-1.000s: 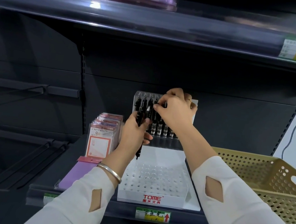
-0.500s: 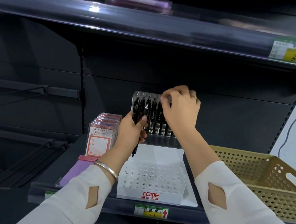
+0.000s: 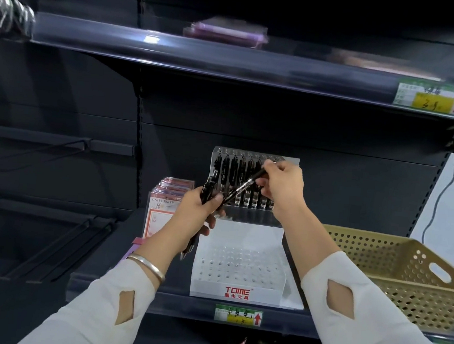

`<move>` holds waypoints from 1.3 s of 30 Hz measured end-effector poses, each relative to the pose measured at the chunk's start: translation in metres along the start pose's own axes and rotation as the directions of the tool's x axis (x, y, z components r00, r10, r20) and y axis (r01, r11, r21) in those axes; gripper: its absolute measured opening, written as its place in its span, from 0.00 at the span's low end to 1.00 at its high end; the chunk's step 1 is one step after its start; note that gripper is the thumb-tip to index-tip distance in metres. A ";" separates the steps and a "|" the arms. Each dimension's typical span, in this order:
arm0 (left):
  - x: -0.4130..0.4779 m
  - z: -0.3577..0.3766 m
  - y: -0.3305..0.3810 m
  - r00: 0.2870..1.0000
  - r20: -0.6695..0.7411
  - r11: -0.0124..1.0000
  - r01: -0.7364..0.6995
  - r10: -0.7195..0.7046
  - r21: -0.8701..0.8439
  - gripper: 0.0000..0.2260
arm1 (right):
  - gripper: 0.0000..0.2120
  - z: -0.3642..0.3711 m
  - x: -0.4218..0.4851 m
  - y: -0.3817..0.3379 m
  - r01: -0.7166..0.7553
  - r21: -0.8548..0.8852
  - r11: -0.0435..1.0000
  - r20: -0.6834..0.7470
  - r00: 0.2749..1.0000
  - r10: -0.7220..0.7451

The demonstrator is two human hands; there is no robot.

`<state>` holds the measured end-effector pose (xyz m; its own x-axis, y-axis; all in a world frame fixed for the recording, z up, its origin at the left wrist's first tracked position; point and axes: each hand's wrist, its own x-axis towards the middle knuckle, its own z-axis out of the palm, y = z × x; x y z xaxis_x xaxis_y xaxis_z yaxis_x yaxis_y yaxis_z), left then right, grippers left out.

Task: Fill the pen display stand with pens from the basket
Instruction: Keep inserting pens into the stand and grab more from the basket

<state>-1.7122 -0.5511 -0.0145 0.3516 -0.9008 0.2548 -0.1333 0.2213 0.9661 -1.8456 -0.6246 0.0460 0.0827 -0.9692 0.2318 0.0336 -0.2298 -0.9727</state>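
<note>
A white pen display stand [image 3: 238, 268] marked TOME sits at the shelf's front, its lower tier of holes bare. Its raised clear back tier [image 3: 285, 161] holds several black pens [image 3: 232, 172] standing upright. My left hand [image 3: 196, 213] grips a small bunch of black pens [image 3: 209, 185], tips pointing down. My right hand [image 3: 283, 186] pinches one black pen [image 3: 242, 187] held slanted in front of the back tier, its lower end near my left hand. A tan perforated basket [image 3: 405, 274] stands to the right; its contents are hidden.
Packs of card holders labelled UNIVERSITY [image 3: 164, 207] stand left of the stand, with a purple item [image 3: 133, 249] lying in front. A dark shelf [image 3: 232, 60] overhangs above, carrying a purple pack [image 3: 226, 33]. Price labels [image 3: 239, 314] line the shelf edges.
My right hand has come down from the top of the back tier and now pinches a slanted pen near my left hand. The camera view has tilted slightly downward.
</note>
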 end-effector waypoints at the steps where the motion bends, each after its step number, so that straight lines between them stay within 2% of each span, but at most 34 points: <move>1: 0.000 0.000 -0.001 0.999 -0.033 1.000 0.000 0.000 -0.008 0.05 | 0.08 -0.003 0.000 0.002 -0.021 0.044 0.999 -0.023 0.999 0.022; 3: 0.001 0.002 0.001 0.991 -0.136 0.998 0.003 -0.011 -0.063 0.06 | 0.05 -0.007 0.000 0.006 -0.050 0.072 0.996 -0.025 0.998 0.052; 5: 0.003 0.002 0.006 0.968 -0.245 0.980 -0.006 -0.044 -0.199 0.07 | 0.05 -0.011 -0.003 0.009 -0.087 0.045 0.995 0.052 0.995 0.085; 7: 0.006 0.000 0.012 0.938 -0.337 0.937 -0.046 -0.079 -0.347 0.07 | 0.05 -0.015 -0.007 0.011 -0.107 -0.054 0.993 0.214 0.970 0.117; 10: 0.011 -0.004 0.017 0.909 -0.396 0.864 -0.093 -0.129 -0.495 0.07 | 0.06 -0.018 -0.014 0.015 -0.053 -0.267 0.962 0.469 0.865 0.177; 13: 0.013 -0.004 0.016 0.920 -0.374 0.865 -0.089 -0.118 -0.493 0.07 | 0.07 -0.013 -0.020 0.023 0.069 -0.444 0.893 0.588 0.775 0.232; 15: 0.013 -0.003 0.014 0.933 -0.355 0.905 -0.096 -0.063 -0.414 0.06 | 0.07 -0.008 -0.024 0.024 0.154 -0.505 0.849 0.612 0.757 0.227; 19: 0.008 0.004 0.016 0.951 -0.301 0.974 -0.133 0.073 -0.183 0.05 | 0.06 0.008 -0.026 0.016 0.230 -0.375 0.898 0.573 0.819 0.030; 22: 0.004 0.010 0.020 0.961 -0.248 0.975 -0.162 0.120 -0.155 0.04 | 0.09 0.017 -0.025 0.013 0.310 -0.376 0.873 0.521 0.850 -0.077; 25: 0.006 0.011 0.021 0.960 -0.244 0.978 -0.172 0.139 -0.121 0.07 | 0.09 0.018 -0.022 0.013 0.307 -0.414 0.857 0.493 0.867 -0.072; 28: 0.009 0.010 0.015 0.963 -0.222 0.981 -0.176 0.154 -0.085 0.06 | 0.05 0.013 -0.019 0.013 0.271 -0.417 0.867 0.441 0.895 -0.067; 32: 0.011 0.009 0.010 0.972 -0.192 0.988 -0.147 0.135 -0.050 0.06 | 0.19 0.009 -0.015 0.012 0.248 -0.365 0.898 0.362 0.926 -0.108; 34: 0.013 0.007 0.010 0.972 -0.191 0.987 -0.148 0.135 -0.058 0.07 | 0.16 0.008 -0.012 0.004 0.264 -0.284 0.922 0.290 0.940 -0.180; 36: 0.015 0.006 0.011 0.969 -0.207 0.988 -0.148 0.137 -0.037 0.10 | 0.08 0.008 -0.008 -0.004 0.315 -0.221 0.923 0.224 0.938 -0.266; 39: 0.017 0.005 0.011 0.964 -0.211 0.986 -0.158 0.165 0.048 0.12 | 0.06 0.013 -0.003 -0.012 0.399 -0.256 0.880 0.163 0.915 -0.368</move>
<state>-1.7126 -0.5656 0.0005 0.5120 -0.7530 0.4134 -0.2311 0.3428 0.9105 -1.8335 -0.6175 0.0566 0.2260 -0.7884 0.5721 -0.1925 -0.6119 -0.7672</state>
